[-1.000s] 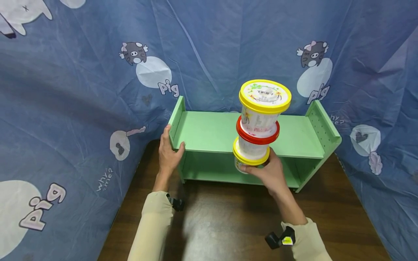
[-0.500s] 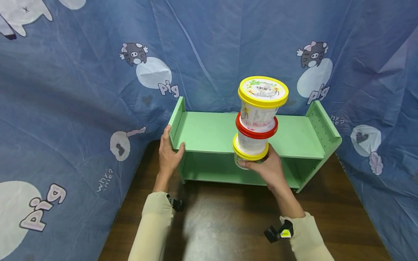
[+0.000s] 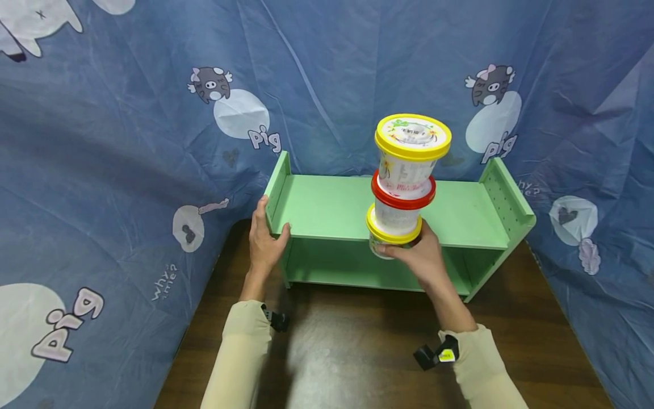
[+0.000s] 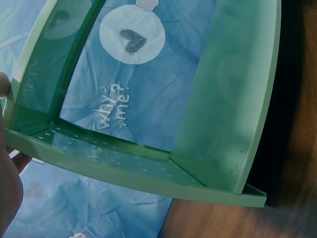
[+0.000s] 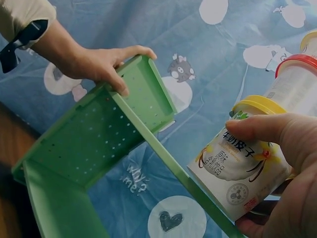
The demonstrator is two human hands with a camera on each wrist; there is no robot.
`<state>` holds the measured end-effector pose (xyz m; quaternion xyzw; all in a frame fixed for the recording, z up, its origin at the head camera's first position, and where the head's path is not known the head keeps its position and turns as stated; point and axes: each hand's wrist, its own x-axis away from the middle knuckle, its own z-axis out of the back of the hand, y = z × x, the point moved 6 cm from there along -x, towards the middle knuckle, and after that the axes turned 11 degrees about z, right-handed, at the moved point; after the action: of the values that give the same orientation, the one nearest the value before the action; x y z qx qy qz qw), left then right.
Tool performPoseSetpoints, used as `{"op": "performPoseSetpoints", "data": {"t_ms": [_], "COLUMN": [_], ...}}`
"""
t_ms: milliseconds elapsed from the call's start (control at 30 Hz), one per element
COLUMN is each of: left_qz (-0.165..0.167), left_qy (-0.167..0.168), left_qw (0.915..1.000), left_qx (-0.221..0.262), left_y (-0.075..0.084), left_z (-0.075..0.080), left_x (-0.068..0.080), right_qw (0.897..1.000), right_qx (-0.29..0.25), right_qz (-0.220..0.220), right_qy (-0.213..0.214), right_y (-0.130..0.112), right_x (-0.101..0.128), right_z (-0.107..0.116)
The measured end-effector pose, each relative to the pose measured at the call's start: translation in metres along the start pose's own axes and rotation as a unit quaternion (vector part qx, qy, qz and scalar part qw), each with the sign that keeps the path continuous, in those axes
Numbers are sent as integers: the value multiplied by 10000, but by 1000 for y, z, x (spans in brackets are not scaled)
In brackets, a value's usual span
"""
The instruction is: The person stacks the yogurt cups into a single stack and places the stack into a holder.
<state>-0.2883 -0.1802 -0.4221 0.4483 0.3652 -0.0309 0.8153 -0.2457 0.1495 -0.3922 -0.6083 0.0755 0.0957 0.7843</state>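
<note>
Blue cloth printed with cartoon pigs hangs all around us, and before it a green shelf (image 3: pixel 388 213) stands on the dark wooden counter (image 3: pixel 357 352). We hold a stack of three tubs (image 3: pixel 406 184) in our right hand (image 3: pixel 421 261), its fingers (image 5: pixel 270 128) curled round the bottom tub (image 5: pixel 237 171) alone; the stack hangs in the air in front of the shelf's top board, near its middle, and touches nothing else. Our left hand (image 3: pixel 265 241) grips the left side panel of the shelf, thumb over its front edge, steadying it. We judge the tubs to be thin plastic, light and a little yielding under the fingers, with smooth printed walls that could slip. The stack looks top-heavy: the red-lidded tub (image 3: pixel 403 207) and the yellow-lidded tub (image 3: pixel 411 156) merely sit on the lids below and lean slightly right, so a tilt could topple them. We judge the safest hold to be low and around the bottom tub's wall, kept upright, with a second hand against the upper tubs if one is free.
</note>
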Motion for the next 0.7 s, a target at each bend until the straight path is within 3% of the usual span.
{"op": "performPoseSetpoints", "data": {"t_ms": [700], "left_qz": [42], "left_qy": [-5], "left_qw": [10000], "left_qx": [-20], "left_y": [2], "left_z": [1], "left_x": [0], "right_qw": [9999], "right_qx": [-167], "right_qz": [28], "right_qy": [-32], "right_y": [-2], "right_x": [-19], "right_z": [-5]}}
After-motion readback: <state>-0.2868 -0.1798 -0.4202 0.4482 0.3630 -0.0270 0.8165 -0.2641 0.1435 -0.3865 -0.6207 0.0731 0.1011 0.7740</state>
